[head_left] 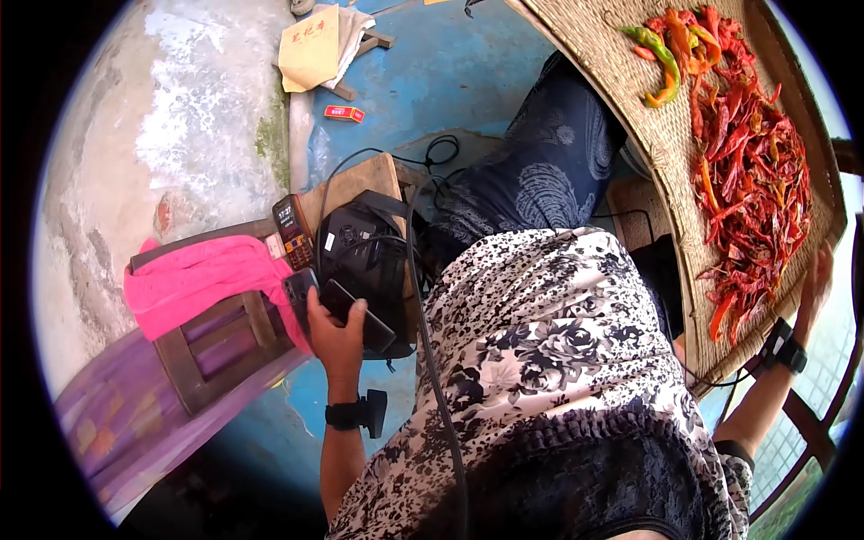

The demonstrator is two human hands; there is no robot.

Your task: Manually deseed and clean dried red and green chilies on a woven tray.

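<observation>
My left hand point(336, 342) is closed on a black phone point(371, 322), with the thumb lying across it. Its index finger touches a second dark phone point(301, 292) beside the first. Just beyond that lies a keypad phone point(292, 225) with a lit screen. At the far right my right hand point(817, 283) rests against the outer edge of a woven tray point(634, 76), fingers stretched out. Many dried red chili peppers point(751, 171) lie in this tray, with a green-yellow pepper point(664, 67) near its far side.
A black bag point(360, 238) sits on a wooden stool point(382, 175) at my left, beside a pink cloth point(207, 279). A black cable point(430, 346) runs down in front of me. Farther off are a small red box point(345, 113) and a yellowish paper packet point(309, 49).
</observation>
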